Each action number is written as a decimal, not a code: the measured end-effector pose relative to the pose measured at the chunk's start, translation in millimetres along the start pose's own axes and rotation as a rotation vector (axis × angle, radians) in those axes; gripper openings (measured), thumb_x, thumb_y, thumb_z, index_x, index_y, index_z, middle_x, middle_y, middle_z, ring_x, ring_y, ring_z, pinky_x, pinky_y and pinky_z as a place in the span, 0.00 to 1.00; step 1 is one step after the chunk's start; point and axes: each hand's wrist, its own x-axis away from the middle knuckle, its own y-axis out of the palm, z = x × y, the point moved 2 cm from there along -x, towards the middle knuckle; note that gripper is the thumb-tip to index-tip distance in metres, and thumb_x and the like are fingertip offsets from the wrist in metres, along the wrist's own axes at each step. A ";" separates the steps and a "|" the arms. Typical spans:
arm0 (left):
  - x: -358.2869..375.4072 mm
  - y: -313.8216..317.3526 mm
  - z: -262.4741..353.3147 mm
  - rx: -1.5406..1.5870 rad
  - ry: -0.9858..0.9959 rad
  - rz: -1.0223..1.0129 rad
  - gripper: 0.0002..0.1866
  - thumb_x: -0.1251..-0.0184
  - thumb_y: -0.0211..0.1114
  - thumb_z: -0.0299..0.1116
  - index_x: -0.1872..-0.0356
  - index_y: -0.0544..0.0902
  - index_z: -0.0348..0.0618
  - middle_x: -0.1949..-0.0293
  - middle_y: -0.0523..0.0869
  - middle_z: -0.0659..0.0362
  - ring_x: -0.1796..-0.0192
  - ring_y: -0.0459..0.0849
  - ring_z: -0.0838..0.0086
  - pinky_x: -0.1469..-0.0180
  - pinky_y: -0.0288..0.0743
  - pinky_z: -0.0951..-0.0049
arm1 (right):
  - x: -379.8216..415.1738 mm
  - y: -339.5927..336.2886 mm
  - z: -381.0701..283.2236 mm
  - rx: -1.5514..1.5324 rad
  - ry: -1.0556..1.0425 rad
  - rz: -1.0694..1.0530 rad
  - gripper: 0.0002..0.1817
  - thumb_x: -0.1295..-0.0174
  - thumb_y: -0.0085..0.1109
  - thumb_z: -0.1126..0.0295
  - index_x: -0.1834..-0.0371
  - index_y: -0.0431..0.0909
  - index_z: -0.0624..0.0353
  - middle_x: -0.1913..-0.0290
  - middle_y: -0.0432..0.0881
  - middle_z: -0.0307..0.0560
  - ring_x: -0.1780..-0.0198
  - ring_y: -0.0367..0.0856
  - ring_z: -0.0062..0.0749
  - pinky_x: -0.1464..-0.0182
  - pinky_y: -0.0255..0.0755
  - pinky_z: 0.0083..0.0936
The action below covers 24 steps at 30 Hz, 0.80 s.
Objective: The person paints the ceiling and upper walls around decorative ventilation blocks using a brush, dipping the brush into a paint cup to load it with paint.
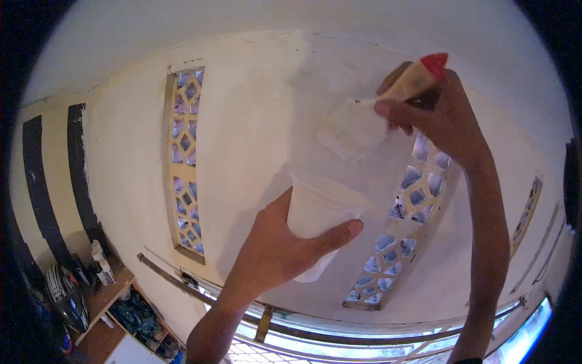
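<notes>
**Brush and white cup in hand before a pale wall with lattice vents**

Surface: cream-white wall (248, 121), smeared and patchy in places, with a thin crack line along its upper edge at 12 o'clock. Lattice vents pierce it: a left vent (176, 161) just past 9 o'clock, a right vent (404, 227) at 4, a narrower one near 3. Room: black stripes (36, 182) on the side wall at 9; a wooden shelf (118, 279) at 8, bearing white bottles (102, 261) and dark glossy items too unclear to name. Bright barred window (364, 350) from 5 to 6.

Orientation: brush (407, 88) lies between 1 and 2 o'clock from centre, in front of the wall. Long axis slants; handle end towards 2, broad head towards 8. Contact between head and wall: cannot tell. White cup (318, 209) sits near centre, towards 5; mouth towards 12 to 1, base towards 6 to 7, slightly tilted.

Appearance: brush handle beige with a dark smudge and red tip; head wide, whitish, blending into the wall. Cup plain, rimmed, narrowing to the base; contents not visible.

Grip: right grip (433, 115) clasps the brush by its handle. Left grip (276, 246) is wrapped round the cup, thumb across the near side.
</notes>
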 end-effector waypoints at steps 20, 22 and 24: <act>91.0 -25.6 -61.4 0.191 -0.107 0.189 0.36 0.57 0.76 0.45 0.49 0.71 0.34 0.58 0.81 0.49 0.54 0.81 0.65 0.53 0.77 0.66 | 17.2 19.5 -21.8 0.172 -0.341 -0.046 0.09 0.50 0.67 0.70 0.69 0.77 0.58 0.69 0.81 0.41 0.67 0.81 0.23 0.64 0.77 0.21; 100.1 -30.0 -63.5 0.240 -0.169 0.235 0.36 0.59 0.77 0.42 0.49 0.71 0.34 0.57 0.81 0.49 0.55 0.81 0.65 0.53 0.76 0.67 | 20.5 32.2 -11.5 0.105 -0.196 -0.260 0.11 0.49 0.68 0.66 0.69 0.76 0.58 0.72 0.80 0.40 0.69 0.81 0.23 0.66 0.78 0.21; 105.7 -31.2 -73.0 0.231 -0.189 0.265 0.36 0.59 0.77 0.41 0.49 0.71 0.34 0.58 0.81 0.50 0.55 0.81 0.65 0.53 0.77 0.66 | 13.7 32.3 -3.8 0.150 -0.225 -0.214 0.11 0.48 0.66 0.66 0.70 0.76 0.61 0.74 0.81 0.43 0.72 0.81 0.25 0.68 0.76 0.22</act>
